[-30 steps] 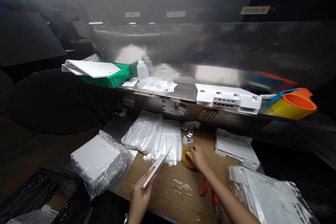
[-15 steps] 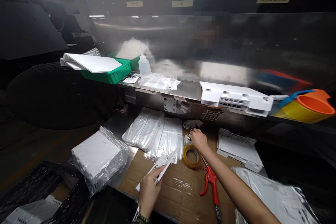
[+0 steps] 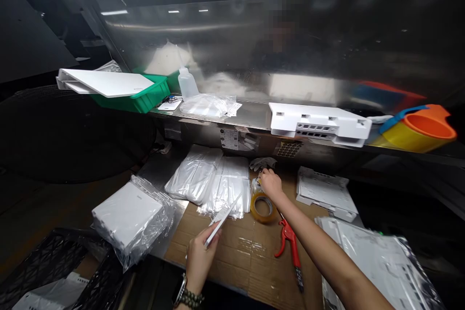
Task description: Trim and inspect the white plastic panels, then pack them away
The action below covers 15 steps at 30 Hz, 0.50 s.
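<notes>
My left hand [image 3: 200,257] is closed around a thin white plastic panel [image 3: 220,224], held edge-up and tilted above the cardboard mat [image 3: 232,264]. A watch and a beaded bracelet are on that wrist. My right hand [image 3: 271,184] reaches to the back of the mat, its fingers bent in at a small clear container [image 3: 255,185] with a metallic top. What those fingers pinch is hidden. Just in front of the container lies a roll of yellowish tape [image 3: 256,215]. A red air blow gun [image 3: 289,238] rests under and beside my right forearm.
Stacks of clear plastic bags [image 3: 198,174] lie behind the panel. Bagged white housings [image 3: 127,213] sit at left, more white parts [image 3: 327,191] at right. Overhead, a metal shelf [image 3: 250,115] carries a green bin [image 3: 145,99], a squeeze bottle [image 3: 188,85] and a white housing [image 3: 319,123].
The view has shifted, so most things sit slightly left and higher. The panel in my left hand has turned more edge-on. My right hand stays at the small container.
</notes>
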{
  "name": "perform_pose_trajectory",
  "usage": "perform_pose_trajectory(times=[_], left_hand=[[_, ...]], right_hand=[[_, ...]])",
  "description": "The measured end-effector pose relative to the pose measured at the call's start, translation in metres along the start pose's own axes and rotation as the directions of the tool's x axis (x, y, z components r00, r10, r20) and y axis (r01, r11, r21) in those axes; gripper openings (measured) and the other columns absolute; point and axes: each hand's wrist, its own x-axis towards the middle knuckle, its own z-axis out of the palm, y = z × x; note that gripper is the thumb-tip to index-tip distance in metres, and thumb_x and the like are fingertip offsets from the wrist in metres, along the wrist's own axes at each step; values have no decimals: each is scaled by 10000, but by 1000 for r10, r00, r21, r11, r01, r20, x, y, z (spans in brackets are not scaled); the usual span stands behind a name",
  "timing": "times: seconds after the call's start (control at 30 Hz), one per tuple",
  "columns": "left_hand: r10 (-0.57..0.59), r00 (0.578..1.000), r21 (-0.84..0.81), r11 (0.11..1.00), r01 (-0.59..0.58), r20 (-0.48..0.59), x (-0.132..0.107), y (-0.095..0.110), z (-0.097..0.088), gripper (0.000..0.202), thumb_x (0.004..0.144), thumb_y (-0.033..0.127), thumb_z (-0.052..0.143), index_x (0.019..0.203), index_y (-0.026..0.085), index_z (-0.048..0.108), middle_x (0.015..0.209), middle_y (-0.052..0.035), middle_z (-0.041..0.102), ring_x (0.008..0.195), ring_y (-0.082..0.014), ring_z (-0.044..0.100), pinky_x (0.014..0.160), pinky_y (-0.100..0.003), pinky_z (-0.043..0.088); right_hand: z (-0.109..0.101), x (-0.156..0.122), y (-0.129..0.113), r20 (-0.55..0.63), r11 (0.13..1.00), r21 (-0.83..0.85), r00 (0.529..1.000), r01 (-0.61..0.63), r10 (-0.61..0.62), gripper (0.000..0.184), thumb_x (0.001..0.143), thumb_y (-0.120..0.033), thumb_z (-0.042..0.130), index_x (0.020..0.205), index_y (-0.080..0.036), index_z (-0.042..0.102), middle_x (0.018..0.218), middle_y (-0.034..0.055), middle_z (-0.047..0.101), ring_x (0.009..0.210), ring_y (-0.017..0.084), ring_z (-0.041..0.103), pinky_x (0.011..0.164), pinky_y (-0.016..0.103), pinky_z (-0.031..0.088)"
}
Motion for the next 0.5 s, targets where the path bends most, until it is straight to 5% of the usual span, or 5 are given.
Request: perform_pose_trajectory(times=[0.13, 0.3, 0.5], left_hand=[[12, 1000, 1, 1000, -12, -3, -1, -2, 1, 327, 926, 415, 616, 1135, 223, 779, 1087, -84, 802, 997, -293, 768, 876, -377, 627], [67, 998, 20, 998, -67, -8, -5, -7, 6, 301, 939, 385, 607, 1154, 252, 770, 1112, -64, 799, 1004, -272, 768, 881, -369, 628], [167, 986, 70, 984, -166, -20, -14, -11, 12, 273, 946, 294, 610, 1175, 273, 756, 1119, -41, 798, 1002, -252, 770, 863, -353, 637]], right_hand=[[-11, -39, -23, -54, 963, 258, 996, 76, -64, 178, 972, -255, 632, 1112, -171, 704, 1184, 91, 695, 1117, 227, 646, 984, 413, 522], [0, -104, -75, -71, 792, 565, 969, 233, -235, 115, 909, -249, 701, 995, -240, 777, 1001, 29, 753, 899, 170, 710, 780, 252, 548], [20, -107, -78, -158, 714, 661, 973, 231, -169, 166, 817, -67, 677, 857, -196, 774, 930, 62, 737, 879, 208, 702, 795, 314, 538]])
